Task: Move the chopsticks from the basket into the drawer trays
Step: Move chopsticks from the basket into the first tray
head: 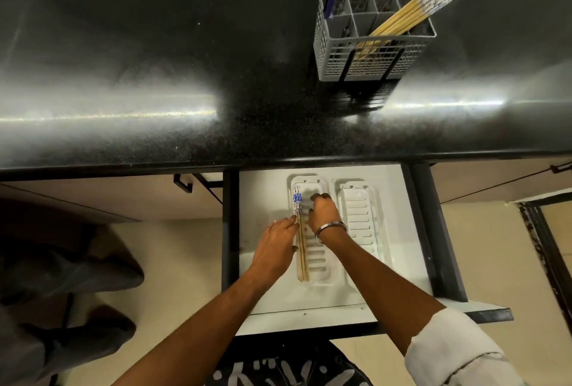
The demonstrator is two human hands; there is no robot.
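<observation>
Both hands work in the open drawer (266,292): the left hand (275,249) steadies two chopsticks (301,249) along the left tray's (323,274) left edge, the right hand (323,210) loosely curled beside them. More stand in the basket (371,57) (light, stiff, slippery; grip mid-shaft).

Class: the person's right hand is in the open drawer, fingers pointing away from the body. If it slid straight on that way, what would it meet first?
Probably the far rim of the left tray under the right hand; beyond that the drawer runs under the countertop. Depth is unclear.
</observation>
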